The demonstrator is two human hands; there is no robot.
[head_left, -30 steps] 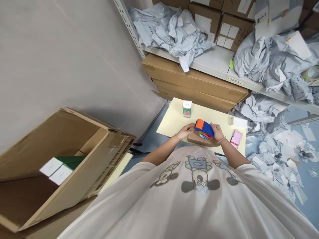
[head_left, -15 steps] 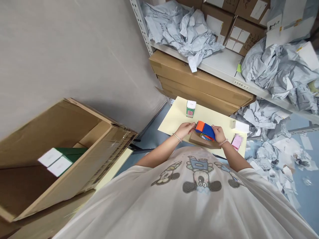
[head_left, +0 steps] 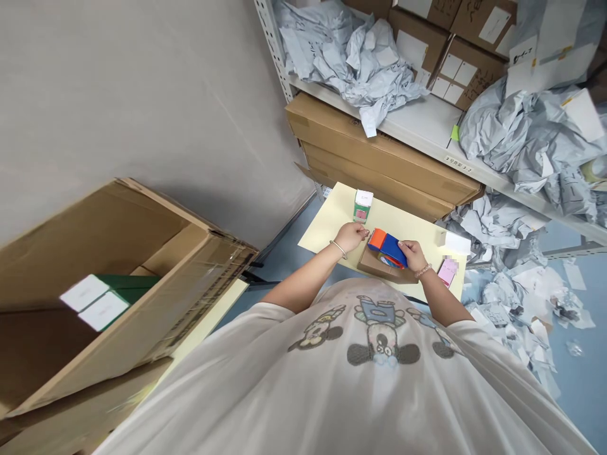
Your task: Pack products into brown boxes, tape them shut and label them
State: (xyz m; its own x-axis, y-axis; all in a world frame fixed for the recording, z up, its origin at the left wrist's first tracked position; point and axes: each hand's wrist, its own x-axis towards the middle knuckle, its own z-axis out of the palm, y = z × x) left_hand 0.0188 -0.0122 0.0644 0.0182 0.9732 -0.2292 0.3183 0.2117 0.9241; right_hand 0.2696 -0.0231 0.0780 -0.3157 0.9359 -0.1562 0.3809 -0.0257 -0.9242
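Tape dispenser (head_left: 387,246) in right hand (head_left: 413,255) (atop box (head_left: 378,268))

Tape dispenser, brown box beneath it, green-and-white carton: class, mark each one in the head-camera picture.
tape dispenser (head_left: 389,245), head view, on its blue body.
brown box (head_left: 372,264), head view, on the bare left part of its top.
green-and-white carton (head_left: 361,210), head view, on its front face.
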